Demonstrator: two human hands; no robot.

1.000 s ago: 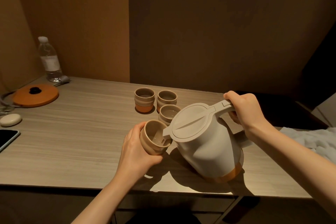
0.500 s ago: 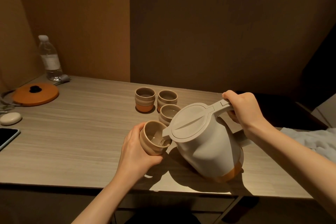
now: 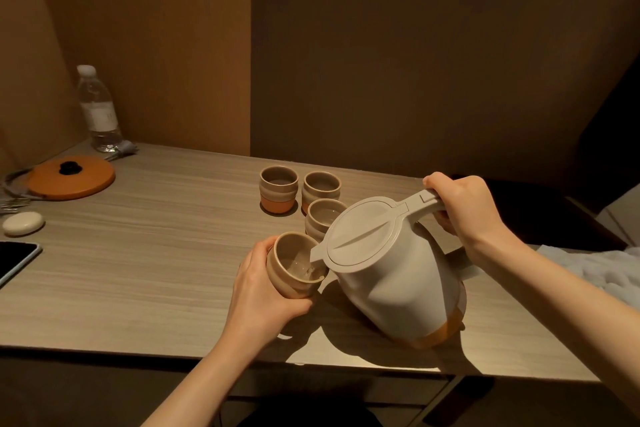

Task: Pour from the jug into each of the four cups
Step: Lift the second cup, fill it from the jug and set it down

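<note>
Tilting at lower centre-right, the jug [image 3: 394,274] has its spout over a cup [image 3: 294,267] clasped in the left hand [image 3: 263,291]; the right hand [image 3: 464,208] is wrapped around its handle. Three cups [image 3: 278,192] stand just above on the table [image 3: 138,253].

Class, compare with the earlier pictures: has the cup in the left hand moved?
No. The held cup keeps its place against the three standing cups behind it, under the jug spout.

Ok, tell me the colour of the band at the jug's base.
Orange, under a beige body; the jug shows it in the head view.
</note>
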